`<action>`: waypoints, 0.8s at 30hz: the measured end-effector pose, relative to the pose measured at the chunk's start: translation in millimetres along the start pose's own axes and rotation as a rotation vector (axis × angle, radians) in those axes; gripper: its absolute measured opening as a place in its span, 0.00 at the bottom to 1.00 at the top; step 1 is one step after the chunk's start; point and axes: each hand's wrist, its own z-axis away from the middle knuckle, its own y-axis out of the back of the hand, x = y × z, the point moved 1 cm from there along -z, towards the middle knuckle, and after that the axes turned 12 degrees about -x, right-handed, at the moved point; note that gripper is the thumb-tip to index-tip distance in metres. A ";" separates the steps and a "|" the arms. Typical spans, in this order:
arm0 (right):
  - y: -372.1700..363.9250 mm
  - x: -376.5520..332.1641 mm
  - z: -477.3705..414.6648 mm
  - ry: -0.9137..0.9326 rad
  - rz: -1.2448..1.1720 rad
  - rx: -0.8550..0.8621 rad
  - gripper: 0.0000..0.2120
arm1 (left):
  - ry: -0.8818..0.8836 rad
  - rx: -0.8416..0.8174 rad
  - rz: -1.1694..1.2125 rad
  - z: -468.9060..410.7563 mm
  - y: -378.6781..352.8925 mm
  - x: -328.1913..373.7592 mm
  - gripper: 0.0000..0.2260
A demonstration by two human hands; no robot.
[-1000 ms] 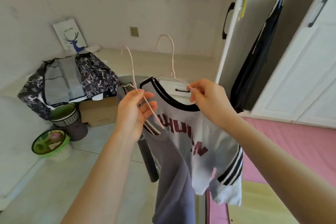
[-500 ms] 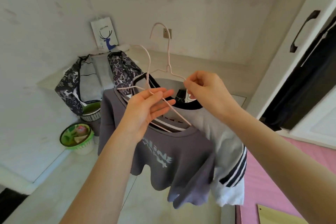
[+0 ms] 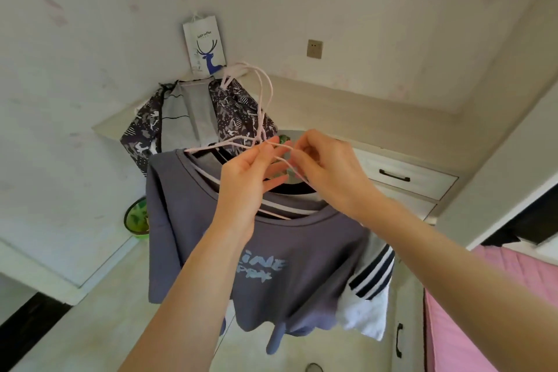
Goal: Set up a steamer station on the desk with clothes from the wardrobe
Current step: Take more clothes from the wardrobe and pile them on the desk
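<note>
Grey shirt (image 3: 271, 266) and striped white shirt (image 3: 367, 308) behind it, each on a pink hanger (image 3: 238, 68), held in mid-air before the desk (image 3: 347, 106). Left hand (image 3: 247, 178) and right hand (image 3: 326, 172) both pinch the hanger wires. On the desk: patterned bag (image 3: 238, 112), paper bag (image 3: 205, 48).

The desk (image 3: 347, 106) carries a draped patterned garment (image 3: 238, 113), deer-print paper bag (image 3: 205, 45) behind

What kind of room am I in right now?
Probably a bedroom: pink bedding at the right edge, a built-in desk with drawers, and a grey T-shirt on pink wire hangers that the left hand and right hand pinch.
</note>
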 end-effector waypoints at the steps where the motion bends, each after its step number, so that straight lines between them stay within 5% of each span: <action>1: -2.9 4.8 -8.0 0.001 -0.012 -0.002 0.06 | -0.003 0.012 0.011 -7.0 2.3 -1.8 0.11; 11: -16.9 62.1 -103.6 0.051 -0.335 -0.097 0.06 | -0.032 0.105 0.125 -106.0 18.3 -17.7 0.16; 19: -8.5 98.8 -178.0 0.212 0.013 -0.268 0.09 | -0.097 0.319 0.053 -180.9 35.4 -23.0 0.13; 24: -13.1 114.7 -217.0 0.294 0.266 -0.127 0.19 | -0.128 0.429 -0.111 -211.2 58.2 -24.8 0.14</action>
